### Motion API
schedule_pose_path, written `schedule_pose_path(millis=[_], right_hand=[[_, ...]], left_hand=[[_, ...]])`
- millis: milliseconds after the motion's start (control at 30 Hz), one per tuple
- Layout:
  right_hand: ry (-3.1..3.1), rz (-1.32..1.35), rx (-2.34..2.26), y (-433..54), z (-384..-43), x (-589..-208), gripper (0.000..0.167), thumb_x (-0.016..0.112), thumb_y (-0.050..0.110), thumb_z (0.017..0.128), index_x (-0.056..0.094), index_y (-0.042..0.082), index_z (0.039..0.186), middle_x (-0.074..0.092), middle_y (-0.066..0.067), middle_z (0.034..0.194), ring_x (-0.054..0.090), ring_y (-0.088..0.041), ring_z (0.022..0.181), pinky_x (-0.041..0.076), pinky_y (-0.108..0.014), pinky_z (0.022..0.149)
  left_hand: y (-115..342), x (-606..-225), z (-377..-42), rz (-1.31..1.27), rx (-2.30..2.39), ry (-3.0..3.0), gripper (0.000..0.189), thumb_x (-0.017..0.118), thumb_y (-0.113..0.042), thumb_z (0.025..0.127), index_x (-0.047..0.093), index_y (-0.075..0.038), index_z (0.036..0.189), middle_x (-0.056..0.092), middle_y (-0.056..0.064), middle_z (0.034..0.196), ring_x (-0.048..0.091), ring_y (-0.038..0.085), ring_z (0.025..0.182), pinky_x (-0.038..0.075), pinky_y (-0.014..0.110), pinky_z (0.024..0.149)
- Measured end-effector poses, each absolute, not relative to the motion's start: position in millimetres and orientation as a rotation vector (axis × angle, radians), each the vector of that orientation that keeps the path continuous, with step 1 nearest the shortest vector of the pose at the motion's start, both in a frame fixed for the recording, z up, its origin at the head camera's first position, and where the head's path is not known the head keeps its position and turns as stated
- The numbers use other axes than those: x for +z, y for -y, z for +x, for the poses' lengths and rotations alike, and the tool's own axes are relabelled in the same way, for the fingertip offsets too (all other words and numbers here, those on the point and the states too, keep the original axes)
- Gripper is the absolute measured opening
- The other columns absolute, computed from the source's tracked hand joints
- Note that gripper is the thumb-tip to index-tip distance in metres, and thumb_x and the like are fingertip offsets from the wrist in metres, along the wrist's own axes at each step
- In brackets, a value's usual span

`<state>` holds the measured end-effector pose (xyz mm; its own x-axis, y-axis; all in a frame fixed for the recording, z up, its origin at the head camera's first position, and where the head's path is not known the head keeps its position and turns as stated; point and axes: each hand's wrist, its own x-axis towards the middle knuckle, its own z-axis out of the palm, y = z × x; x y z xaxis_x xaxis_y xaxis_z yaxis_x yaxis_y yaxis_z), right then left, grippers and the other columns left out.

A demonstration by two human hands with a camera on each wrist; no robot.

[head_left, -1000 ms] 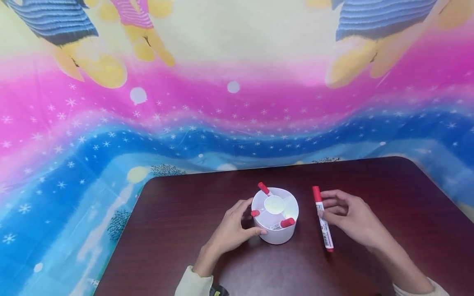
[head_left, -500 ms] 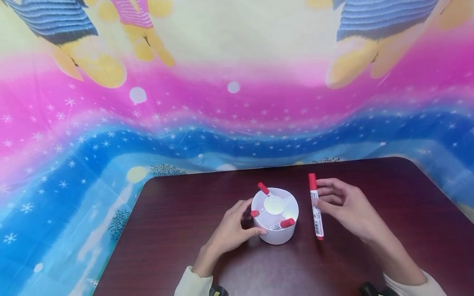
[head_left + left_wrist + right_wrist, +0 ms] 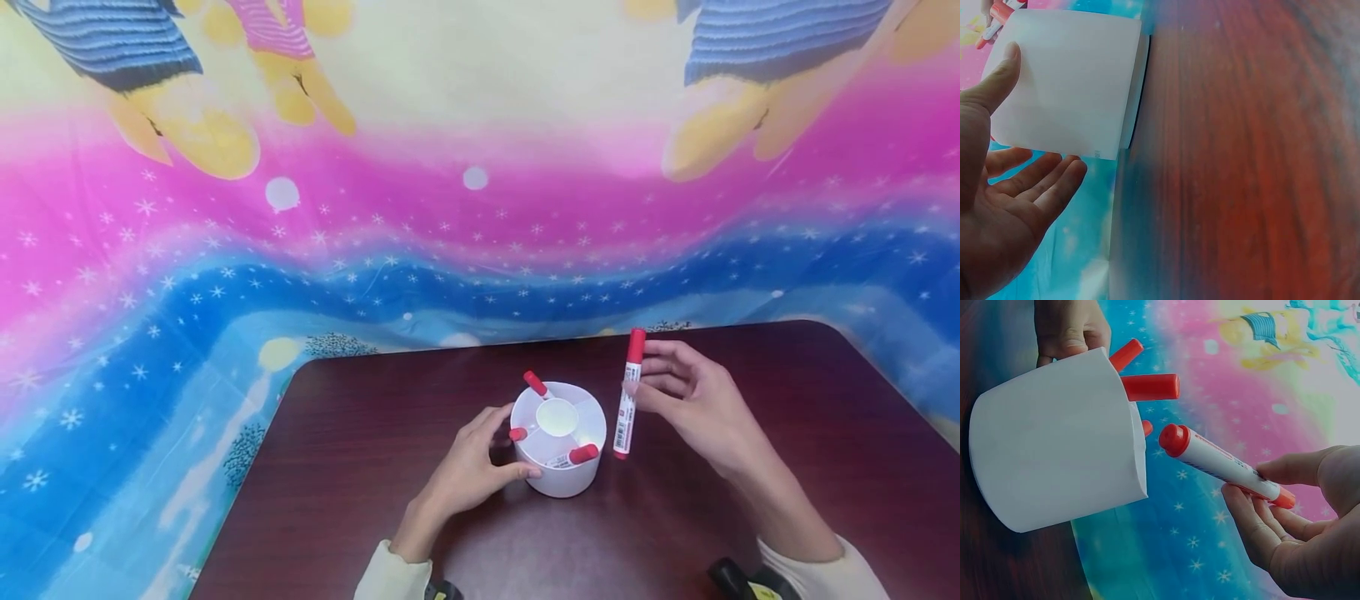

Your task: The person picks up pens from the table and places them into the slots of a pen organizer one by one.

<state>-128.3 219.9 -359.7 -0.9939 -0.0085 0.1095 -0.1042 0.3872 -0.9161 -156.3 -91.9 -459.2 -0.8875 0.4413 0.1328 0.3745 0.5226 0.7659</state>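
Observation:
A white round pen holder (image 3: 564,480) with divided compartments stands on the table, red-capped markers (image 3: 582,453) leaning in several of its outer sections. My left hand (image 3: 474,467) holds it from the left, thumb on the near wall and fingers round the far side; the left wrist view shows the thumb flat on the white wall (image 3: 1072,81). Between thumb and fingertips, my right hand (image 3: 701,408) pinches a white marker (image 3: 1222,459) with a red cap. That marker is nearly upright, cap up, in the air just right of the holder, its red bottom end level with the holder's side.
The dark reddish-brown table (image 3: 360,433) extends around the holder on all sides. Behind it hangs a printed cloth (image 3: 480,242) in pink and blue, reaching down to the table's far edge. Dark straps with devices (image 3: 738,579) sit at both wrists.
My right hand has lifted the marker up and moved it left, closer to the holder; its tilt has swung so the lower end points left. The left hand and holder stay put.

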Motion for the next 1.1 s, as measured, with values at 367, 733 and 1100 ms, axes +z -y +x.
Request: schedule_pose_path(millis=[367,733,1100], right_hand=[[2.483,0.085,1.764,-219.2,-132.9,-360.4,0.063,0.08,0.016,0.099,0.051,0.005,0.153,0.069,-0.007,0.122,0.073,0.002,0.101,0.062,-0.017,0.086],[2.317,0.112,1.882,-222.3,-137.3,-368.5,0.056,0.079,0.012,0.099,0.052,0.003,0.147,0.068,0.007,0.112,0.075,-0.007,0.103,0.063,-0.019,0.085],[2.216,0.118,2.016,-215.3,-143.2,-377.3,0.047,0.079,0.007,0.098,0.054,0.009,0.139,0.068,0.004,0.11,0.076,-0.006,0.099,0.064,-0.021,0.085]], left_hand=[[95.0,-458.6,-157.3,0.685,1.361,-2.649,0.097,0.096,-0.048,0.079,0.049,-0.025,0.16,0.063,-0.007,0.137,0.067,0.014,0.121,0.062,0.031,0.102],[94.2,-459.9,-157.1,0.72,1.363,-2.646,0.089,0.091,-0.052,0.084,0.051,-0.028,0.159,0.064,-0.009,0.136,0.069,0.013,0.118,0.061,0.031,0.102],[93.8,-460.2,-158.2,0.728,1.369,-2.642,0.087,0.091,-0.049,0.085,0.051,-0.029,0.159,0.064,-0.008,0.137,0.068,0.013,0.119,0.061,0.03,0.103]])
